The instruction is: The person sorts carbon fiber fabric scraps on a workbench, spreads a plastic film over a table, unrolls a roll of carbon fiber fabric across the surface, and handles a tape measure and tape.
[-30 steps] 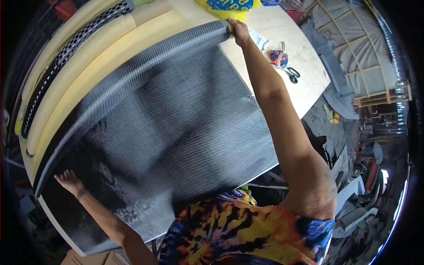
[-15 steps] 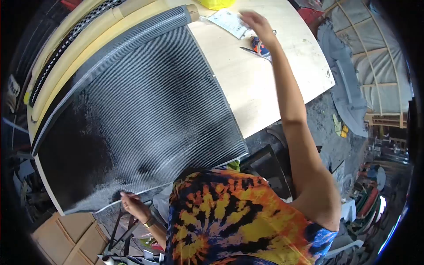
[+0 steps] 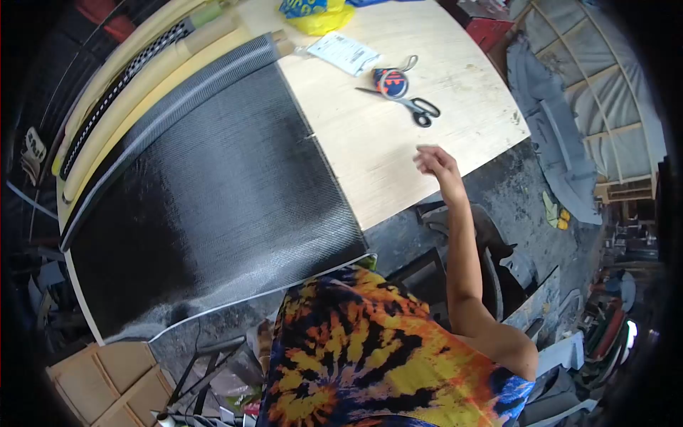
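Observation:
My right hand (image 3: 440, 168) hovers over the near right part of the wooden tabletop (image 3: 469, 92), its fingers loosely bent and apart, with nothing in them. Scissors (image 3: 420, 110) with black handles lie beyond it, beside a roll of tape (image 3: 393, 83) and a blue-and-orange item (image 3: 382, 77). Left of my hand, a sheet of black twill-woven fabric (image 3: 235, 178) that looks like carbon fibre spreads from its roll (image 3: 206, 75) to the table's near edge. My left hand is out of view.
Several long rolls, among them a yellow one (image 3: 156, 92), lie along the table's far left. A printed packet (image 3: 343, 53) and a yellow bag (image 3: 320, 18) are at the back. Below the near edge stand a black frame (image 3: 420, 277) and a cardboard panel (image 3: 107, 377).
My right hand has drawn back from beside the packet towards me, uncovering the scissors. My left hand has left the fabric's near edge and gone out of view. The camera view has shifted slightly.

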Available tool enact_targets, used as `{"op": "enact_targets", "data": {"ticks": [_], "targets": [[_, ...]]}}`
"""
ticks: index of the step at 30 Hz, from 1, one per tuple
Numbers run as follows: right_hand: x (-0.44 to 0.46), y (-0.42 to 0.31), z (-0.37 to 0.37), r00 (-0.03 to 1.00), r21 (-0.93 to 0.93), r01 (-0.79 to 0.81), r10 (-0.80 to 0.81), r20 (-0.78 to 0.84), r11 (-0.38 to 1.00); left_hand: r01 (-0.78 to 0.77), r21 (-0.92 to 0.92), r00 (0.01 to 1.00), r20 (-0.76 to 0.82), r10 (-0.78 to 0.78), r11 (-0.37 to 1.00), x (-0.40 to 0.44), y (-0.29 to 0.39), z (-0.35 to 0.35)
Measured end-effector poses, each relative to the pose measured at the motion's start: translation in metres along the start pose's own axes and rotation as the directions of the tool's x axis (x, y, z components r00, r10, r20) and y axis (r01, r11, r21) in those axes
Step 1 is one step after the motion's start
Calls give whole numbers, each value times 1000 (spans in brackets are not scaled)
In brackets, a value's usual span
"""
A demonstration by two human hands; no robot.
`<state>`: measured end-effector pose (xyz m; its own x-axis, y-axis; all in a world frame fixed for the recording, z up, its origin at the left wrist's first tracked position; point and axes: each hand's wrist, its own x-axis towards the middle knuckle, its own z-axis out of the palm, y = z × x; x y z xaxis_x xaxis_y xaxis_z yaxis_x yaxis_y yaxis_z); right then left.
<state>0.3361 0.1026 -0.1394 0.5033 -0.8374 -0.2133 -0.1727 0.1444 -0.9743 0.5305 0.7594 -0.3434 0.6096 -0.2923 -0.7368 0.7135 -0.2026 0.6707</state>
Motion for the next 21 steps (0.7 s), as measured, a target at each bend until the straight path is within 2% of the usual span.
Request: {"op": "enact_targets", "data": {"ticks": [1,2,3,5,6,7,8,9,10,11,12,13,14,15,17,19,20,21], "targets": [[30,-2,52,998,-32,64,-64,16,997,57,46,998,-17,-56,997,17,18,-16],[58,0,49,983,-173,184,-184,17,968,115,102,993,-34,-112,988,16,26,-11],[89,2,57,953,-307,298,-298,47,904,170,142,985,-38,-166,975,17,37,-16],[161,8,163,886,-622,334,-461,-49,708,243,209,969,-12,-246,947,43,70,-60],[203,34,173,640,-842,453,-765,78,294,269,220,961,-1,-275,938,43,77,-69],[208,20,191,725,-834,462,-670,159,302,289,230,954,16,-300,929,44,82,-72],[222,8,194,830,-731,536,-421,366,422,306,237,946,32,-322,922,44,88,-75],[247,43,183,759,-816,557,-491,427,153,324,221,939,45,-342,920,40,94,-74],[254,37,191,833,-906,423,-393,389,-1,326,223,933,79,-350,919,43,106,-75],[278,43,189,834,-892,401,-320,449,-208,308,194,937,104,-332,931,43,117,-74],[318,73,174,792,-950,312,-561,240,34,258,138,956,104,-273,956,40,127,-73],[314,57,181,783,-916,387,-563,265,107,198,79,975,86,-205,977,38,136,-71],[309,38,190,772,-871,458,-565,290,179,74,-5,997,26,-74,997,33,144,-67],[304,21,200,893,-892,341,-398,209,296,61,-50,998,-15,-62,997,30,135,-64],[294,5,204,896,-928,263,-424,133,264,-49,-220,984,-176,9,974,43,129,-64],[312,10,189,858,-888,361,-475,197,284,-39,-168,943,-333,-20,985,71,86,-69],[300,-1,197,850,-899,355,-489,197,256,-25,-102,922,-387,-17,994,82,66,-73],[262,-20,211,842,-910,347,-503,195,228,-32,-147,904,-426,-34,989,89,46,-71]]}}
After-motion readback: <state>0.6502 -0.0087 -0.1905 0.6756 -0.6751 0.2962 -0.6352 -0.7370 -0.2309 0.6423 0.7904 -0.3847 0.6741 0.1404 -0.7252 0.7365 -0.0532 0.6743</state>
